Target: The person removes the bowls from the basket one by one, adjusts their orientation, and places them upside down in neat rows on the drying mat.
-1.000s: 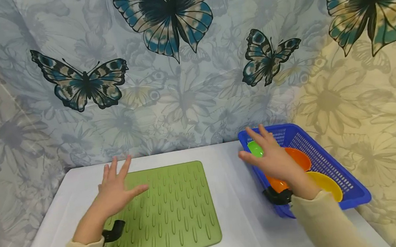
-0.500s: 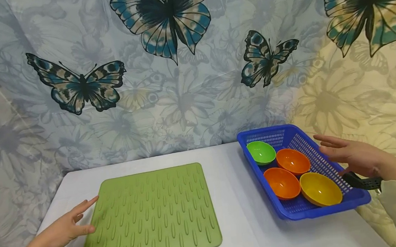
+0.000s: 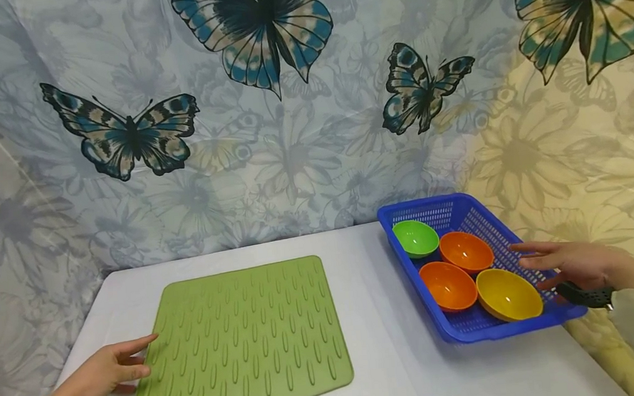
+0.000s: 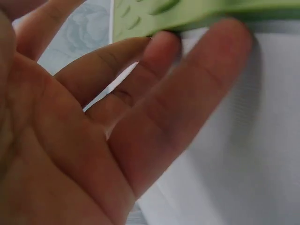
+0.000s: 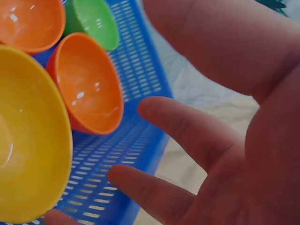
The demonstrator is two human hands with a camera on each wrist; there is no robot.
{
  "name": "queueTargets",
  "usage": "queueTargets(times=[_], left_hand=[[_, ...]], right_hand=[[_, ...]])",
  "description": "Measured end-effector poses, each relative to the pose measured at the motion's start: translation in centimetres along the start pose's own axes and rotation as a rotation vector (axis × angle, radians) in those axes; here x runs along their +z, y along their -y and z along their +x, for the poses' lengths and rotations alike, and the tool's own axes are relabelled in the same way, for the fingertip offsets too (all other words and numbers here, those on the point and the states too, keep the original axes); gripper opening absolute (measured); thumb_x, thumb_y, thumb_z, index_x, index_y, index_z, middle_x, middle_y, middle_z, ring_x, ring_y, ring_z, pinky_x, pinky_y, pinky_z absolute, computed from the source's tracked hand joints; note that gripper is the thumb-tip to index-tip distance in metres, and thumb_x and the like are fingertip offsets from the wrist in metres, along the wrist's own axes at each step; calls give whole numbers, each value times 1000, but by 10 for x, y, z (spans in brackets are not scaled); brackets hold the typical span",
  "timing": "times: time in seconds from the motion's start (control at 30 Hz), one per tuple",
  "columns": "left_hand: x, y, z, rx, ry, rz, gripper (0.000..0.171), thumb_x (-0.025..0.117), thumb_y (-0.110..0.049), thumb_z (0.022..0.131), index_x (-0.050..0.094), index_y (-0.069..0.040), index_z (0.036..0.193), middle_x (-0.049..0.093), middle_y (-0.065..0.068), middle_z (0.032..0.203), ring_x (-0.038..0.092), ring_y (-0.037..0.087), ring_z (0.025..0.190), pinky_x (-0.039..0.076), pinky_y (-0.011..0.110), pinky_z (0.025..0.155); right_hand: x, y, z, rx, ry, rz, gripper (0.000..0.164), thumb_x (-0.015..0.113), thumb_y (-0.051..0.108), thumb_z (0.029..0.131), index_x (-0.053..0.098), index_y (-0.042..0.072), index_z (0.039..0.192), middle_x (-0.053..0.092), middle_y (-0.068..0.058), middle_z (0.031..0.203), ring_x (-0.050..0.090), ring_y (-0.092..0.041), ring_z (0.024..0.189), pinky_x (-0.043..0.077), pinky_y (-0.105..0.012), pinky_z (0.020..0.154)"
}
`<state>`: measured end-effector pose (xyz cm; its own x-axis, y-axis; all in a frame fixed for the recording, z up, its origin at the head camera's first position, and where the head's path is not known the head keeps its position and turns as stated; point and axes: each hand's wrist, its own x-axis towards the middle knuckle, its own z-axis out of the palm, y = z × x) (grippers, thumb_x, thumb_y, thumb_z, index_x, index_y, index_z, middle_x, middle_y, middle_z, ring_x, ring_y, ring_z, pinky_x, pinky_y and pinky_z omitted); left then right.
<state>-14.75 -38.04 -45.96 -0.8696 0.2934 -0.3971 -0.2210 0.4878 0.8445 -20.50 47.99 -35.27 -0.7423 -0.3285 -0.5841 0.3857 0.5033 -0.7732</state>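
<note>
My left hand (image 3: pixel 103 373) is at the left edge of a green ridged mat (image 3: pixel 239 343), fingers extended and fingertips right at its rim. In the left wrist view the thumb and fingers lie apart beside the mat's edge (image 4: pixel 187 14). On the right, my right hand (image 3: pixel 578 266) is at the right side of a blue plastic basket (image 3: pixel 476 335), its fingers spread and reaching over the rim. Inside the basket sit a green bowl (image 3: pixel 415 238), two orange bowls, one rear (image 3: pixel 466 251) and one front (image 3: pixel 448 286), and a larger yellow bowl (image 3: pixel 509 294). Neither hand holds anything.
A white cloth covers the table (image 3: pixel 391 367). Behind it hangs a floral curtain (image 3: pixel 293 181) printed with butterflies, which continues down the right side. The basket's right end reaches past the table's edge.
Both hands have moved outward and down: the left from over the mat to its left edge, the right from above the basket to its right side. The bowls came into full view.
</note>
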Motion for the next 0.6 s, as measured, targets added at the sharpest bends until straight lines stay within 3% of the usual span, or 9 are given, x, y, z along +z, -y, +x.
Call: queueTargets(times=[0.07, 0.13, 0.23, 0.37, 0.5, 0.6], left_hand=[[0, 4, 1, -20, -17, 0, 76, 70, -21, 95, 29, 4, 153, 28, 43, 147, 39, 58, 126, 55, 54, 83], [-1, 8, 2, -27, -33, 7, 75, 71, -21, 94, 31, 6, 152, 32, 43, 144, 42, 56, 125, 55, 52, 84], [-3, 14, 3, -25, -39, 5, 74, 71, -18, 93, 31, 8, 150, 36, 44, 140, 46, 53, 123, 55, 48, 85], [-3, 19, 4, -29, -38, 10, 75, 74, -15, 90, 32, 9, 148, 37, 44, 138, 45, 52, 123, 56, 44, 84], [-1, 22, 6, -60, -74, 9, 77, 77, -13, 87, 35, 7, 149, 36, 42, 141, 47, 47, 123, 57, 42, 80], [0, 22, 7, -59, -97, 1, 77, 76, -9, 87, 35, 7, 149, 37, 41, 140, 52, 38, 118, 57, 41, 78]], right_hand=[[3, 3, 4, 23, -21, -42, 69, 46, 29, 108, 8, 4, 159, -13, -39, 153, 38, -65, 122, 49, -63, 88], [6, 7, 8, 43, -38, -79, 76, 49, 30, 106, 1, -3, 155, -5, -40, 153, 47, -59, 115, 51, -62, 84], [7, 10, 12, 60, -55, -127, 77, 52, 29, 105, 5, -6, 154, 11, -42, 149, 54, -45, 105, 53, -57, 79], [9, 14, 17, 70, -59, -202, 75, 56, 26, 103, 13, -10, 152, 30, -41, 142, 56, -38, 98, 55, -54, 78], [11, 19, 22, 82, -50, -295, 72, 60, 24, 100, 22, -13, 149, 41, -39, 135, 57, -35, 97, 56, -50, 77], [14, 22, 27, 88, -49, -398, 68, 64, 24, 98, 33, -13, 146, 48, -36, 133, 57, -40, 103, 53, -54, 84]])
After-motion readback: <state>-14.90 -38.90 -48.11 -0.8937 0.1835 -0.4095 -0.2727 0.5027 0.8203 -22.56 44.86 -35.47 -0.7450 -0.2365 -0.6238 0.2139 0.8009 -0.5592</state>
